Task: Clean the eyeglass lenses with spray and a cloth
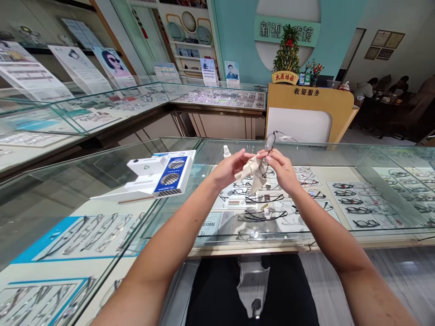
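Note:
Above the glass counter, my right hand (282, 168) pinches a pair of dark, thin-framed eyeglasses (270, 141). One round lens points upward and a temple arm stretches out to the right. My left hand (228, 170) is closed on a cream cleaning cloth (254, 171), which hangs in folds between both hands and covers part of the lower lens. The cloth touches the eyeglasses. Just behind my left hand is a small white bottle (226, 151), its lower part hidden. Folded eyeglasses (263, 215) lie beneath my hands.
The glass counter (204, 240) runs across in front of me, its front edge near my lap. A white and blue display box (171, 174) stands on it to the left. Farther back are a wooden cashier desk (341, 108) and another display case (217, 97). People sit at the far right.

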A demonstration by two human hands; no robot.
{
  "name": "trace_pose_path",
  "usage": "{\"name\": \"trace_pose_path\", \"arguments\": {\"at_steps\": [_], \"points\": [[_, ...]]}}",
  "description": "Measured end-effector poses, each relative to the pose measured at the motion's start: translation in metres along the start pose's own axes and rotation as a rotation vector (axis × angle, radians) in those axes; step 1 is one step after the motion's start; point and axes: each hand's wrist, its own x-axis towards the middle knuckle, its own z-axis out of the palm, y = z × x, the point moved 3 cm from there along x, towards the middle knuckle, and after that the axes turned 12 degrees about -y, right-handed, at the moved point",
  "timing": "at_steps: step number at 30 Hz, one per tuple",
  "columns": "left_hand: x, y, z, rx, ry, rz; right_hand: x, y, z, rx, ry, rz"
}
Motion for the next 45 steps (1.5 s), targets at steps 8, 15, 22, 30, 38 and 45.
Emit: {"name": "trace_pose_path", "arguments": {"at_steps": [8,15,22,30,38,45], "points": [[-0.003,-0.005,0.013,0.068,-0.055,0.130,0.000,0.005,0.003,0.072,0.026,0.016],[0.000,-0.015,0.022,0.124,-0.052,0.184,-0.001,0.003,0.007,0.027,-0.002,0.000],[-0.002,-0.013,0.029,0.071,-0.126,0.092,-0.001,0.007,0.009,0.062,-0.022,0.045],[-0.003,-0.015,0.026,0.021,-0.113,0.056,-0.001,0.007,0.009,0.094,-0.032,0.070],[-0.006,-0.012,0.029,-0.013,-0.046,0.077,0.000,0.004,0.007,0.146,-0.022,0.019],[-0.005,-0.014,0.030,-0.008,-0.115,0.014,-0.002,0.004,0.008,0.193,-0.039,0.076]]}}
